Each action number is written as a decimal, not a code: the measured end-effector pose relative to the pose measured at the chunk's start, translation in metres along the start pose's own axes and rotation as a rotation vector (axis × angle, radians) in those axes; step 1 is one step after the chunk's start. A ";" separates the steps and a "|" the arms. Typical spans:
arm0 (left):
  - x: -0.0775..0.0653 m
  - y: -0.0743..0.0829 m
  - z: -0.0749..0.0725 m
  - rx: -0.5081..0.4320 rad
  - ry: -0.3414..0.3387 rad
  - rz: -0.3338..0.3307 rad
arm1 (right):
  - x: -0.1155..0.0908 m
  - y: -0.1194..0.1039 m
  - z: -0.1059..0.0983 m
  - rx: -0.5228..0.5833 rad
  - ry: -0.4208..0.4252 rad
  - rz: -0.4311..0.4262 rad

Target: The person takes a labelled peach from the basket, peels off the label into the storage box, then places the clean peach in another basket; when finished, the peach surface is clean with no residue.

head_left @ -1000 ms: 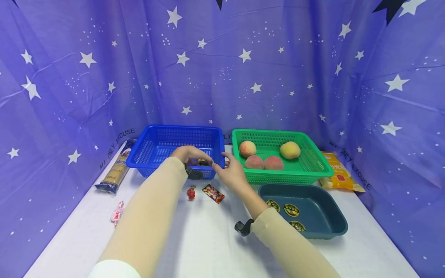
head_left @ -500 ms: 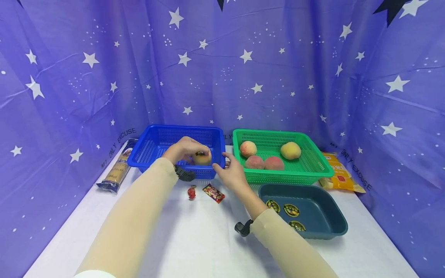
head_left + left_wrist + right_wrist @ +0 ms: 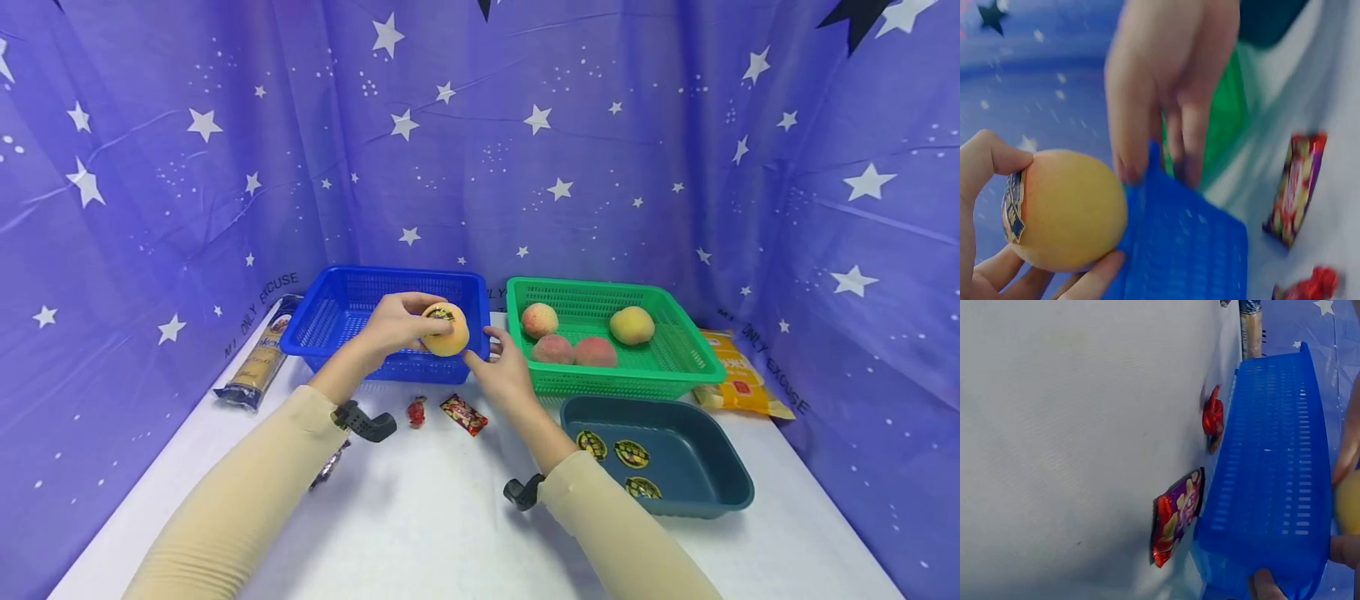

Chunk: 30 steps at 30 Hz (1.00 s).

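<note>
My left hand (image 3: 397, 325) grips a yellow peach (image 3: 448, 343) above the front of the blue plastic basket (image 3: 360, 285). A round dark sticker (image 3: 1014, 206) with yellow print is on the peach, near the thumb and fingers. My right hand (image 3: 506, 375) holds the front right corner of the basket, thumb and fingers on either side of the rim, as the left wrist view shows. Just in front of the basket lie a red twist-wrapped candy (image 3: 416, 412) and a red and purple snack bar (image 3: 464, 414).
A green basket (image 3: 678, 333) holds several peaches (image 3: 632, 325). Before it stands a dark teal tray (image 3: 697, 467) with round stickers (image 3: 632, 454) inside. Packets lie at left (image 3: 257, 367) and right (image 3: 738, 379). A shiny wrapper (image 3: 330, 464) shows beside my left forearm.
My left hand has lifted the peach up out of the blue basket and towards me, bringing its sticker into sight. The right hand stays on the basket corner.
</note>
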<state>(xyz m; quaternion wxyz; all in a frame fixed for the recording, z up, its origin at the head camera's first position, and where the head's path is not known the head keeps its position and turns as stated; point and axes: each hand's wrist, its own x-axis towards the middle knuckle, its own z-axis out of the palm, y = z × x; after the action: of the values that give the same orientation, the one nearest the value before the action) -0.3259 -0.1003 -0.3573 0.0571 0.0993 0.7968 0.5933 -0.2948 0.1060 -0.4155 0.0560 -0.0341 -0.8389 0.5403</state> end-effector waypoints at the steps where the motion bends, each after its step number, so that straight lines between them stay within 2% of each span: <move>1: -0.007 0.001 0.001 -0.016 -0.016 0.009 | 0.000 0.001 0.000 0.009 -0.001 0.000; 5: -0.036 0.000 0.006 -0.040 -0.091 0.045 | 0.002 0.006 0.001 0.022 0.001 -0.015; 10: -0.068 -0.011 0.017 0.035 -0.182 0.092 | 0.001 0.008 0.002 0.015 -0.002 -0.041; 13: -0.081 -0.023 0.026 0.073 -0.251 0.120 | -0.001 0.008 0.000 0.004 0.000 -0.054; 17: -0.091 -0.043 0.038 0.081 -0.341 0.142 | -0.002 0.007 -0.002 0.007 0.001 -0.072; 20: -0.097 -0.056 0.044 0.086 -0.379 0.150 | 0.000 0.008 -0.001 0.008 -0.012 -0.076; 27: -0.101 -0.068 0.052 0.150 -0.412 0.211 | 0.003 0.009 0.002 -0.011 -0.008 -0.053; 30: -0.100 -0.073 0.056 0.169 -0.413 0.202 | 0.003 0.009 0.003 -0.010 -0.001 -0.050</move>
<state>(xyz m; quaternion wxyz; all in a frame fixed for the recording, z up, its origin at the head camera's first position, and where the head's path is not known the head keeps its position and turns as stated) -0.2235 -0.0906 -0.4460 0.1508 0.3023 0.8011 0.4942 -0.2977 0.1078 -0.4248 0.0687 -0.0131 -0.8422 0.5346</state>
